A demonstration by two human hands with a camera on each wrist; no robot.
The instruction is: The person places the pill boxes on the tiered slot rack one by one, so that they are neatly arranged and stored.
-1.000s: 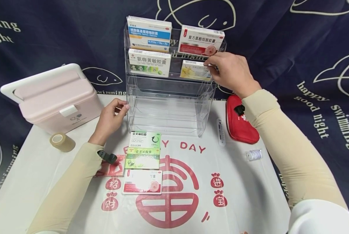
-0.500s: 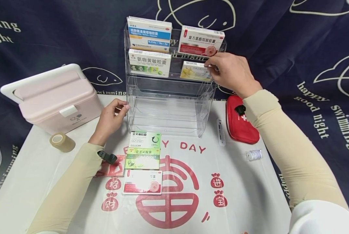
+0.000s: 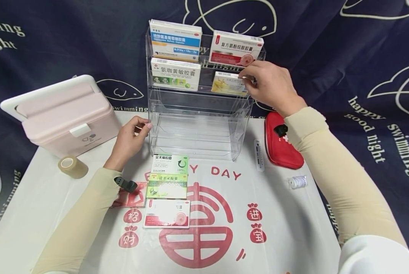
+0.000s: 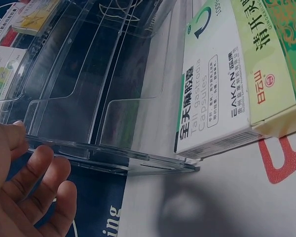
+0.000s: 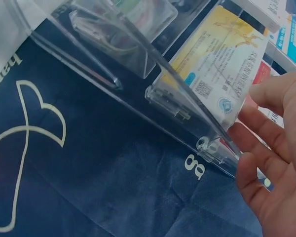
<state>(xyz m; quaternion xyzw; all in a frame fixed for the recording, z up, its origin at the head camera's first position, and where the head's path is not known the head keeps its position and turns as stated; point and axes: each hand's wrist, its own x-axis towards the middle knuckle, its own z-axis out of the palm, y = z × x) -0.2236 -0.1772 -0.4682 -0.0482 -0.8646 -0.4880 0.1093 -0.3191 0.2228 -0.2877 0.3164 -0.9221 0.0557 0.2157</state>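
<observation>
A clear plastic display rack [image 3: 194, 102] stands at the back of the table. My right hand [image 3: 272, 86] pinches the upper right corner of a yellow and white medicine box [image 3: 226, 84], which sits in the rack's second tier. In the right wrist view the thumb lies at the front of this medicine box [image 5: 214, 59], with fingers behind its edge. My left hand [image 3: 129, 140] holds the rack's left side edge between thumb and fingers, shown close up in the left wrist view. Other medicine boxes fill the upper tiers: a blue and white one [image 3: 175, 40], a red and white one [image 3: 236, 48] and a green and white one [image 3: 175, 74].
Green medicine boxes [image 3: 168, 185] and a red and white box [image 3: 167, 213] lie before the rack; another red box [image 3: 132, 195] is partly under the left wrist. Left stand a pink medical case [image 3: 67, 118] and tape roll [image 3: 73, 167]. Right lie a thermometer [image 3: 258, 155], red pouch [image 3: 281, 148] and small vial [image 3: 298, 182].
Almost nothing has moved. The right hand stays at the yellow and white box's corner, and the left hand keeps its place on the rack's side.
</observation>
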